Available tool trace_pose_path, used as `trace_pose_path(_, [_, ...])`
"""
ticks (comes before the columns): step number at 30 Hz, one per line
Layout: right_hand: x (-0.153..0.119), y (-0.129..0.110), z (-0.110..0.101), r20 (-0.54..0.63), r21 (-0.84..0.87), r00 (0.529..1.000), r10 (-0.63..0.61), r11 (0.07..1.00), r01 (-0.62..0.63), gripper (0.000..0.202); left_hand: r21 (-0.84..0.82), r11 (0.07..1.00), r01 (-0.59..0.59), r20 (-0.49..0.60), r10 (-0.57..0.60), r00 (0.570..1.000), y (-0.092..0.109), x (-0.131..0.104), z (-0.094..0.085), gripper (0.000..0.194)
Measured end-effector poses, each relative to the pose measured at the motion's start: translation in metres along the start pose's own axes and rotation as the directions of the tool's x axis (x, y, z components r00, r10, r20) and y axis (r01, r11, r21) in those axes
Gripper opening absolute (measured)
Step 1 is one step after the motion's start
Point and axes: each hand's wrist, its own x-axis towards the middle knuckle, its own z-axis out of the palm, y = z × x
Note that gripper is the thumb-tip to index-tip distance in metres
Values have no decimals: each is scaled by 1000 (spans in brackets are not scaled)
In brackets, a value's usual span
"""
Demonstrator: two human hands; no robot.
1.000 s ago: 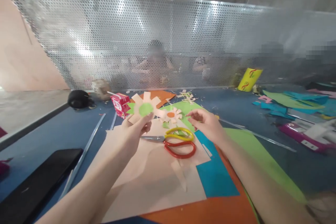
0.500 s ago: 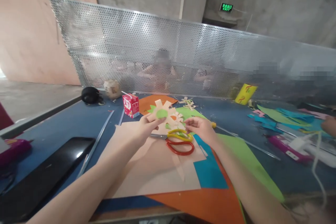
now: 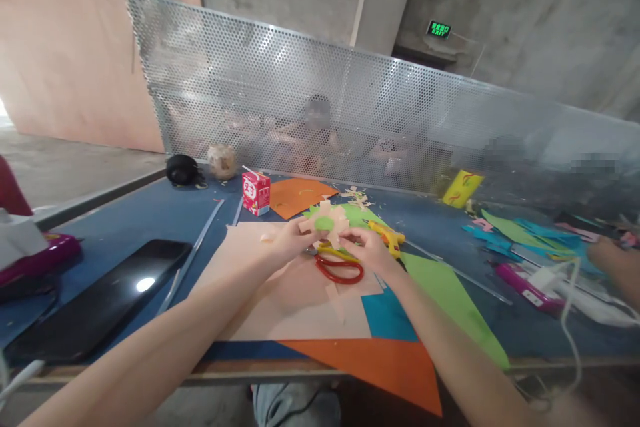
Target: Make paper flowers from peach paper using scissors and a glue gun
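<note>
Between my hands is a pale paper flower (image 3: 335, 216) with a green round centre. My left hand (image 3: 296, 240) pinches its left edge. Close by on the right, my right hand (image 3: 364, 247) has its fingers closed at the flower's lower right edge. Scissors with red and yellow handles (image 3: 341, 271) lie just below the flower on a large pale paper sheet (image 3: 280, 313). A yellow glue gun (image 3: 389, 236) rests behind my right hand, on green paper.
A black phone (image 3: 105, 297) and a clear stick (image 3: 197, 243) lie left. A red drink box (image 3: 256, 192) stands behind. Orange (image 3: 390, 373), blue (image 3: 387, 317) and green paper (image 3: 445, 300) lie right. A person's hand (image 3: 613, 267) is at far right.
My right hand has moved left to the flower's edge, and the flower now hangs between both hands. The yellow glue gun shows more fully. The camera view has shifted.
</note>
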Motion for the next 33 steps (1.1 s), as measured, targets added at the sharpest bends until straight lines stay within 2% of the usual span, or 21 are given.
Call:
trace_pose_path(7, [-1,0,0,3,16,1000,-6,1000,6,13,-25,1000,10,2,-10,1000,-6,0,4,32])
trace_pose_path(14, [0,8,4,1,70,1000,17,997,-17,18,-5,1000,-20,53,20,998,-7,3,4,36])
trace_pose_path(23, [0,0,4,6,173,999,37,984,-37,13,78,983,-164,9,164,986,-17,7,5,27])
trace_pose_path(28, [-2,1,4,12,174,1000,24,984,-26,13,123,974,-192,3,194,981,-18,8,5,24])
trace_pose_path(33, [0,6,-1,-26,120,999,21,993,-18,24,170,966,-196,-88,213,973,-17,14,-2,27])
